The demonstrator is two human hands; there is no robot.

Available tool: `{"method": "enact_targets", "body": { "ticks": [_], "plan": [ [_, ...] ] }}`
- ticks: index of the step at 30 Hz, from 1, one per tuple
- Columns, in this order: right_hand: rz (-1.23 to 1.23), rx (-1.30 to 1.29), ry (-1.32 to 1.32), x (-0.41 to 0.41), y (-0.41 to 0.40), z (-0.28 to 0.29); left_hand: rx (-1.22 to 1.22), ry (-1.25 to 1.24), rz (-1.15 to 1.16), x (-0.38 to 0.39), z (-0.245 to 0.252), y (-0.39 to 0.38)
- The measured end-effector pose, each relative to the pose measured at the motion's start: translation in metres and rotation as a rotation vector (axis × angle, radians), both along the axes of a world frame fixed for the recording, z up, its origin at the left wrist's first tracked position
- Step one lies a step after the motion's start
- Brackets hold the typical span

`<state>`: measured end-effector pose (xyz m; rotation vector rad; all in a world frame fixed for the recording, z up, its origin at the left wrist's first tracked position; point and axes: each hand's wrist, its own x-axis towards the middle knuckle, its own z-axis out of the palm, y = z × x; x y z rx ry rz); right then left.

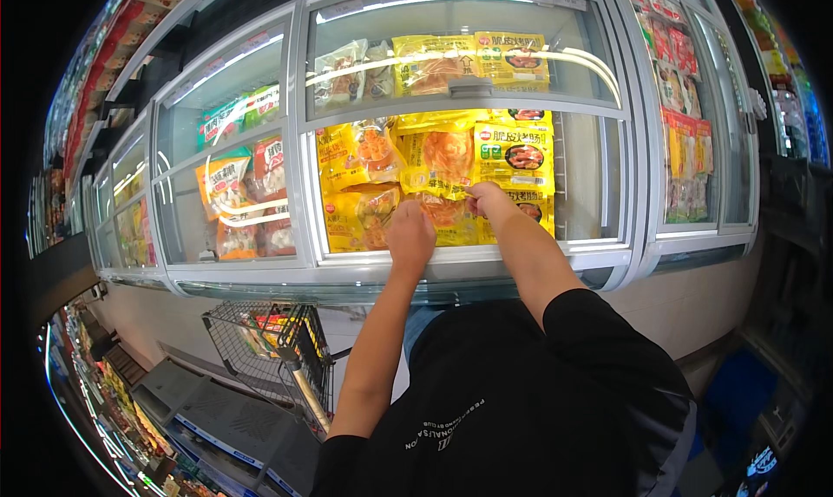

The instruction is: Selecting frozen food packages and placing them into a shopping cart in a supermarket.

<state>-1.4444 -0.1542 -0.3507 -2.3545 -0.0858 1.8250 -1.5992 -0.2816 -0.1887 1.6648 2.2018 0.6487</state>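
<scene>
Yellow plastic packages of frozen food fill the open lower part of a chest freezer before me. My right hand point(485, 199) pinches the lower right corner of a yellow package with a clear window point(448, 155), in the middle of the stack. My left hand point(412, 233) is at that package's lower left, its fingers curled; whether it grips the edge is hidden. A yellow sausage package point(514, 155) lies to the right, and another yellow package point(361, 217) lies left of my left hand. Below my right hand, part of one more windowed package point(446, 214) shows.
A sliding glass lid with a handle point(470, 87) covers the freezer's rear part. The freezer's front rim point(455, 255) runs under my forearms. Neighbouring freezers hold more bags point(224, 185). A wire shopping cart point(260, 354) with packages inside stands at lower left, near grey shelving point(215, 406).
</scene>
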Motion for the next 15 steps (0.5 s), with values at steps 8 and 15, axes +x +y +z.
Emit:
{"method": "enact_targets", "body": {
  "ticks": [8, 15],
  "plan": [
    [0.065, -0.027, 0.3, 0.012, 0.009, 0.008, 0.045, 0.021, 0.007, 0.005, 0.0, 0.004],
    [-0.184, 0.01, 0.488, 0.004, 0.007, 0.033, 0.095, -0.001, 0.009, 0.003, 0.002, 0.002]
  ]
}}
